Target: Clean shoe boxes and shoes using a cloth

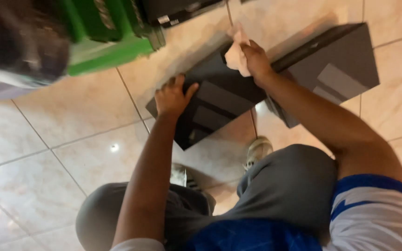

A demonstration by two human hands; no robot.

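A dark grey flat panel [215,104] lies on the tiled floor in front of my knees. My left hand [172,96] rests on its near left edge, fingers spread and pressing down on it. My right hand [256,59] is closed on a pale crumpled cloth [236,55] held against the panel's far end. A second dark grey box-like piece [336,69] lies to the right, touching or overlapping the first panel.
A green crate or frame [112,32] stands at the upper left, with a black device [177,10] beside it. A dark blurred object [19,42] fills the top left corner. My knees and shoes [258,149] are just below the panel on beige floor tiles [47,167].
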